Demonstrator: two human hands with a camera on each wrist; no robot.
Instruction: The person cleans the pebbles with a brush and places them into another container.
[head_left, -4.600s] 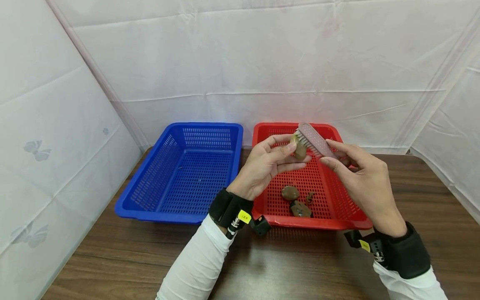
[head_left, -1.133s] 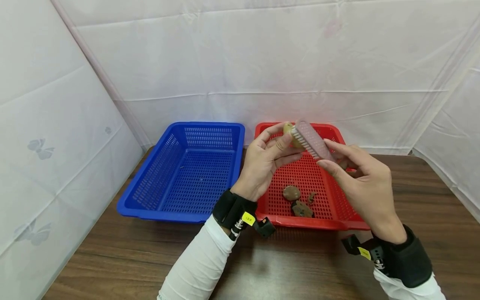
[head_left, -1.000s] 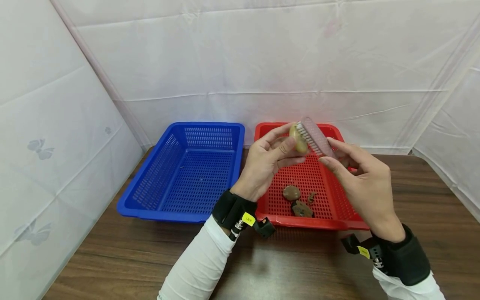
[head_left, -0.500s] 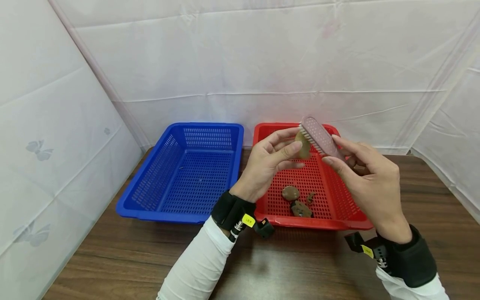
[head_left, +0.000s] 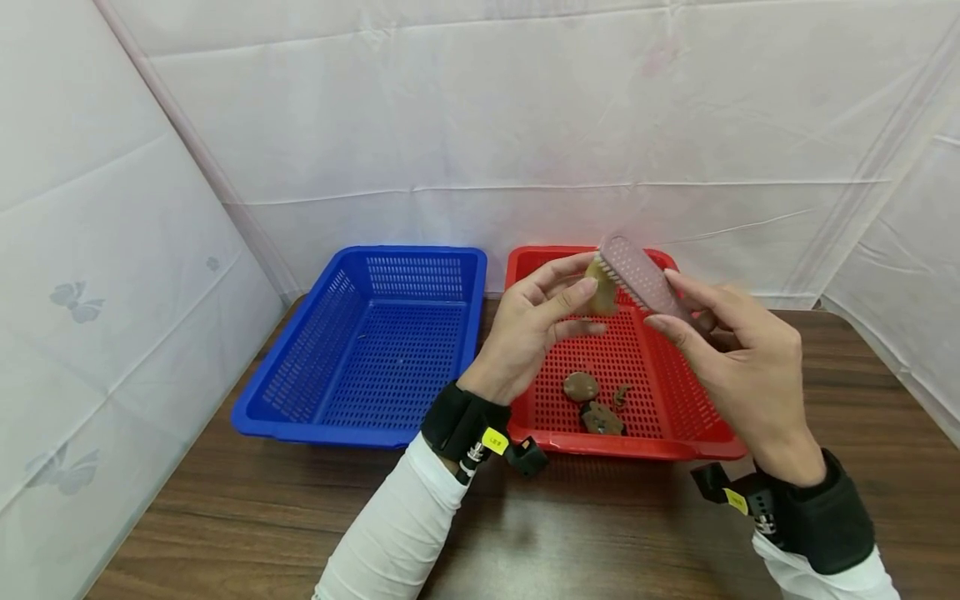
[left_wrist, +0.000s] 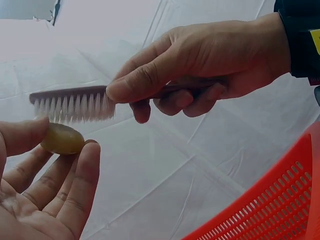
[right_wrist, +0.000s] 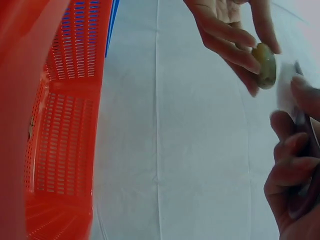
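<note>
Left fingers point(head_left: 572, 300) pinch a yellowish lump point(head_left: 603, 295), right fingers point(head_left: 699, 292) a brush point(head_left: 637, 271), partly hiding the centre-right red basket point(head_left: 622, 447); blue basket point(head_left: 401, 333) centre-left.

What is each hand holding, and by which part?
Left hand: an oval yellowish object, by its edges, between thumb and fingers. Right hand: a pink brush, by its handle.

Red basket point(head_left: 637, 358): on worktop point(head_left: 300, 517), blue basket point(head_left: 397, 358) to its left. Above red basket: left hand point(head_left: 525, 323) pinches yellowish lump point(head_left: 602, 293); right hand point(head_left: 744, 358) grips pink brush point(head_left: 637, 273), bristles point(head_left: 621, 285) facing lump. Inside, near front rim point(head_left: 630, 447): round brown piece point(head_left: 581, 386), irregular brown piece point(head_left: 602, 418), small fragment point(head_left: 621, 395).
</note>
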